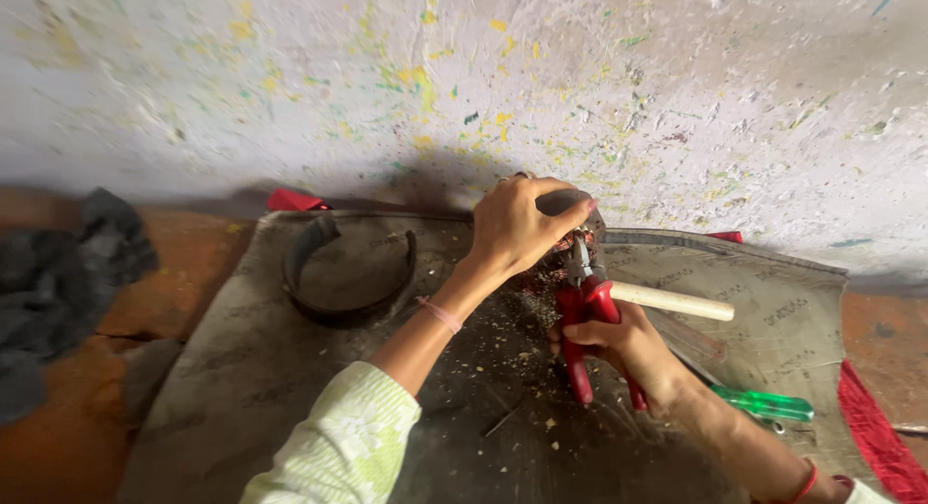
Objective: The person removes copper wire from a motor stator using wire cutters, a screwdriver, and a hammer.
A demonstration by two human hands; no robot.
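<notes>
A pale green sleeve (338,446) led to the left hand (517,229), fingers wrapped over a round metal part (570,206) near the wall. The right hand (619,345) gripped red pliers (588,316), nose touching it; open mat (290,369) lay left.

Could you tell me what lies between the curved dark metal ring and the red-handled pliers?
In the head view, the left hand and its forearm cross that stretch, above the debris-strewn grey mat.

Red-handled pliers (588,316) stand near the middle of the frame, handles down and steel nose up, biting into a dark round metal part with copper wire (565,235) just above, which sits upright on the dirty mat.
</notes>
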